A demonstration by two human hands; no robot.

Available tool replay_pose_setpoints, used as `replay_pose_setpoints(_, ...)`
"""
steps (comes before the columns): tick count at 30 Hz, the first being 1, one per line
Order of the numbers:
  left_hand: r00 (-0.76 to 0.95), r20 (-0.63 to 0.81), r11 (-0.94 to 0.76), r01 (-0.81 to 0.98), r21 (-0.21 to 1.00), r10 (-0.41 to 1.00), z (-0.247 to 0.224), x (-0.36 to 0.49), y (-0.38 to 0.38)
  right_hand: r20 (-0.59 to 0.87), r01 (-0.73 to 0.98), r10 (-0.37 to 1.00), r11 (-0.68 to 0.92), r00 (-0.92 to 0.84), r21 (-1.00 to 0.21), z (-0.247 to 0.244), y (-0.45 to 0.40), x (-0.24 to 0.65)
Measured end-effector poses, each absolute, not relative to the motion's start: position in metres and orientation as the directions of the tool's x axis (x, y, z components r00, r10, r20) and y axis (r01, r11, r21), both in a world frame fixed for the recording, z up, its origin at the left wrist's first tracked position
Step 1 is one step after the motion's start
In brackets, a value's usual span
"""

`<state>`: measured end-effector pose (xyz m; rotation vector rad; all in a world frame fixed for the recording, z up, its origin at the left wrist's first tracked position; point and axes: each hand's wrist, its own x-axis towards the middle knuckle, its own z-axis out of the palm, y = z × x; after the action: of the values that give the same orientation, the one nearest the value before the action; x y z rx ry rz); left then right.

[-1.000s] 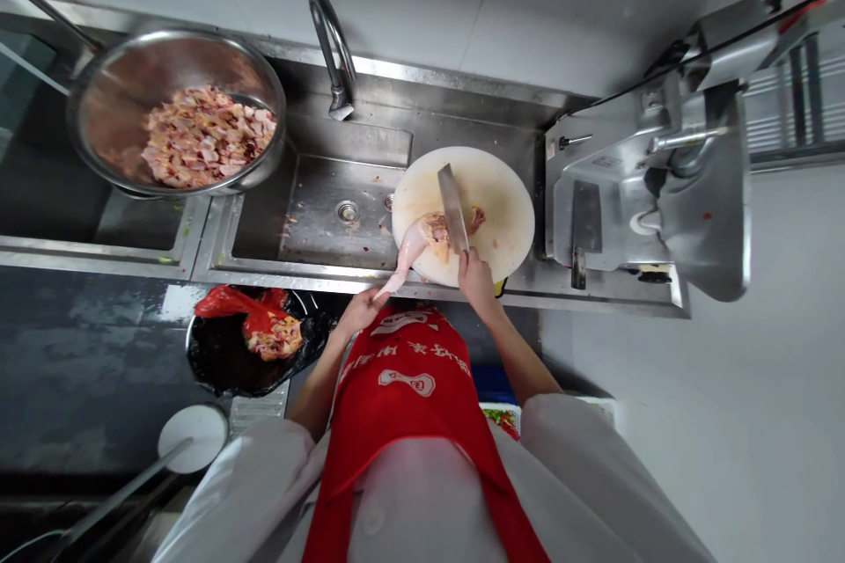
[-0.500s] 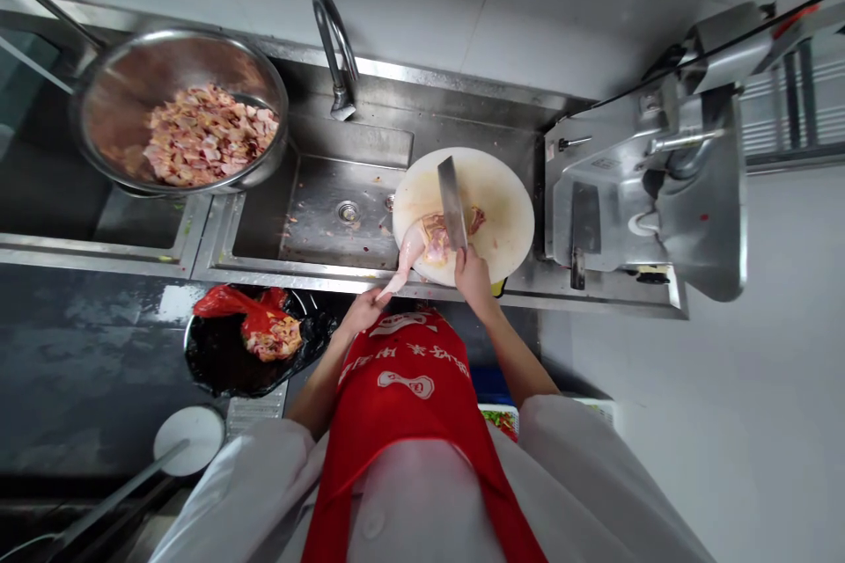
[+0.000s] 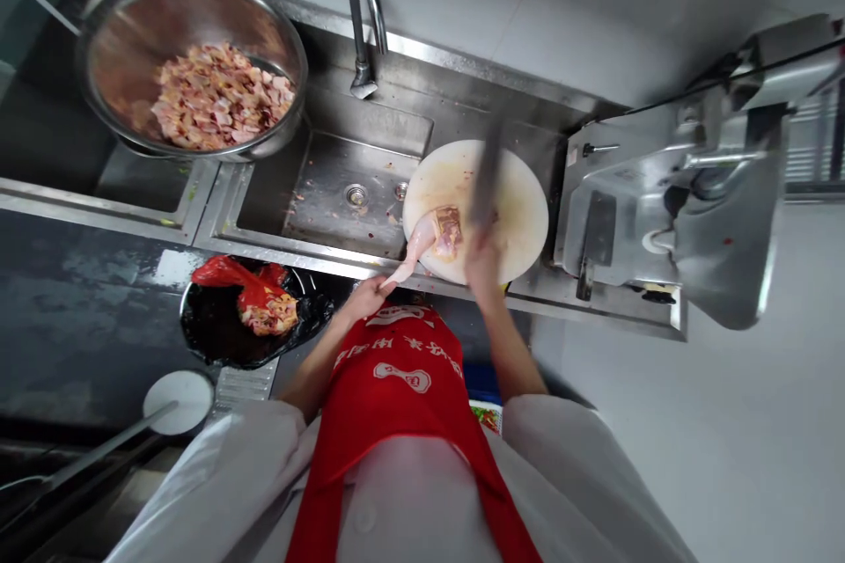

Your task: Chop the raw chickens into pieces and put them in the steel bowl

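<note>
My left hand [image 3: 367, 296] is closed around the thin end of a raw chicken leg [image 3: 421, 239]. The leg's thick, cut end lies on a round white cutting board [image 3: 426, 180] at the sink's right side. In my right hand [image 3: 483, 268] is the handle of a cleaver [image 3: 487, 171], blurred by motion. Its blade is over the board, to the right of the chicken leg. Whether the blade touches the board I cannot tell. A small cut piece that lay near the blade is mostly hidden by the cleaver and hand.
A big steel pot [image 3: 294, 119] of chopped meat stands on the left, beside a faucet [image 3: 363, 18] and the sink [image 3: 330, 220]. A steel slicing machine [image 3: 611, 185] is on the right. Below left is a black-lined bin [image 3: 211, 339] with scraps.
The cleaver has moved right, away from the chicken leg, and now blurs. My left hand still grips the leg. The whole view has shifted and tilted slightly.
</note>
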<state>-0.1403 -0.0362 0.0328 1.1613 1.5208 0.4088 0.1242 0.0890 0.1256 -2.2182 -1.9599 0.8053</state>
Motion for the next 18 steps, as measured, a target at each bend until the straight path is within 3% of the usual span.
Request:
replay_pose_setpoints(3, 0.088, -0.555, 0.471, 0.429, 0.771, 0.828, 0.033, -0.145, -0.036, -0.375, 0.875, 0.925, -0.226, 0.055, -0.428, 0.085, 0.084, 0.112)
replay_pose_setpoints(7, 0.104, -0.553, 0.465, 0.430, 0.774, 0.826, 0.032, -0.149, -0.033, -0.376, 0.814, 0.926, -0.229, 0.015, -0.533, 0.080, 0.102, 0.144)
replay_pose_setpoints(12, 0.125, -0.568, 0.479, 0.411, 0.776, 0.813, 0.028, -0.143, -0.035, -0.192, 0.894, 0.981, -0.103, 0.020, -0.436, 0.092, 0.102, 0.142)
replay_pose_setpoints(18, 0.075, -0.551, 0.487, 0.379, 0.787, 0.831, 0.034, -0.142, -0.037, -0.370, 0.918, 0.929, -0.137, -0.011, -0.371, 0.106, 0.100, 0.108)
